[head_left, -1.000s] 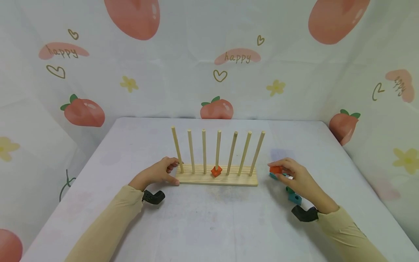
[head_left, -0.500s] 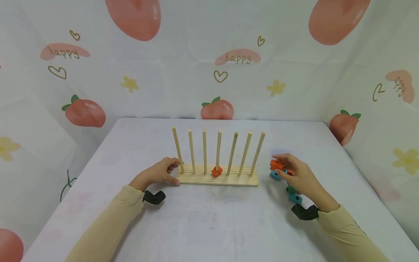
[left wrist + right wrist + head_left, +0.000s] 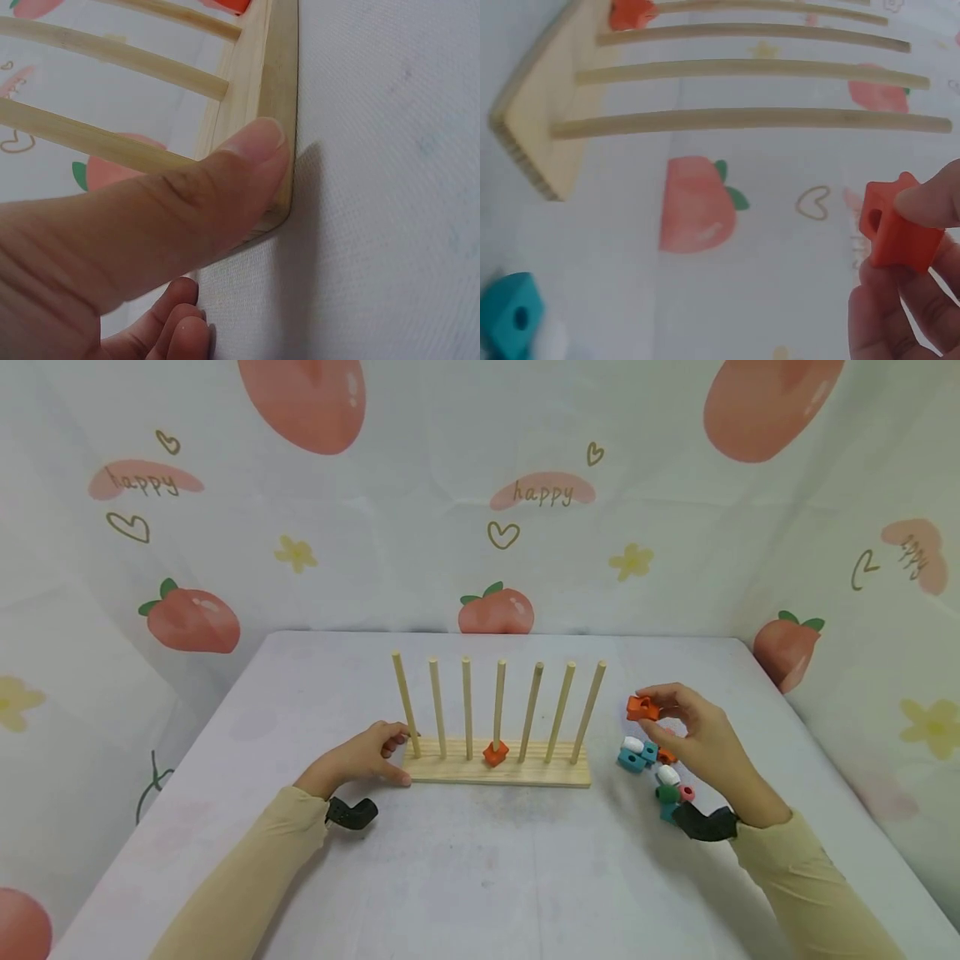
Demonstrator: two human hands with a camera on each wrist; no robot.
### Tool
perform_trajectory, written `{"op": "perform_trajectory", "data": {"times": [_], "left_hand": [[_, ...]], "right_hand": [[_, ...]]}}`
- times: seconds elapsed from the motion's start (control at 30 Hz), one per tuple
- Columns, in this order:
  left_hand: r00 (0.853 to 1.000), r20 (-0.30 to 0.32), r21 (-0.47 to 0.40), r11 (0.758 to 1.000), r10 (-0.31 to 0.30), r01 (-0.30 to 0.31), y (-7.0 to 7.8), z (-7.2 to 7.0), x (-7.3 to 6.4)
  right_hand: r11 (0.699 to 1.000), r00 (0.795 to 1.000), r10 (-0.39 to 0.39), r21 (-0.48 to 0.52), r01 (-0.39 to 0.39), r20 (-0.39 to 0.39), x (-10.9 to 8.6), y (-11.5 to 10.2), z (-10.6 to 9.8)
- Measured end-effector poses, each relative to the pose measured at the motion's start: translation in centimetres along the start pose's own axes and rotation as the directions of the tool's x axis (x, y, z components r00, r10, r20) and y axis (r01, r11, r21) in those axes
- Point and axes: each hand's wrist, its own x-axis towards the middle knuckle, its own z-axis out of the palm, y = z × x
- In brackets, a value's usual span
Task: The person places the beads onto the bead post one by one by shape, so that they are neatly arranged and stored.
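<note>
A wooden peg board [image 3: 450, 768] with a row of several upright pegs stands mid-table. My left hand [image 3: 365, 756] grips its left end, thumb [image 3: 255, 150] pressed along the front edge and the other fingers towards the back. At the foot of the middle peg sits an orange star-shaped bead [image 3: 495, 753]. To the right of the board, my right hand [image 3: 697, 735] pinches another orange bead [image 3: 900, 240] between thumb and fingers, raised above the table. A hole shows in the end of this bead in the right wrist view.
Under and beside my right hand lie loose beads: blue [image 3: 632, 761], white [image 3: 633, 744], green [image 3: 667, 794], pink [image 3: 686, 792] and another orange one [image 3: 667, 756]. A printed cloth backdrop [image 3: 420, 568] rises behind the white table [image 3: 465, 868].
My right hand has lifted the orange bead up and away from the loose beads, leaving more of them visible. The left hand stays on the board's end.
</note>
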Motion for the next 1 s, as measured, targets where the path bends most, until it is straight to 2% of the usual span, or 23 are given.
{"op": "perform_trajectory", "data": {"times": [0.33, 0.7, 0.9, 1.0], "left_hand": [[1.000, 0.005, 0.003, 1.000, 0.010, -0.010, 0.0, -0.1, 0.0], [1.000, 0.011, 0.003, 1.000, -0.001, 0.001, -0.1, 0.0, 0.0], [1.000, 0.012, 0.006, 1.000, 0.009, -0.010, -0.1, -0.1, 0.1], [1.000, 0.015, 0.002, 1.000, 0.011, -0.011, -0.1, -0.1, 0.1]], "right_hand": [[0.985, 0.992, -0.066, 0.150, 0.082, -0.112, 1.7, -2.0, -0.5], [0.940, 0.972, -0.123, 0.290, 0.178, -0.199, 3.1, -4.6, -0.1], [0.865, 0.952, -0.198, 0.414, 0.283, -0.235, 4.2, -6.3, 0.4], [0.850, 0.939, -0.242, 0.413, 0.327, -0.246, 4.7, -7.0, 0.8]]}}
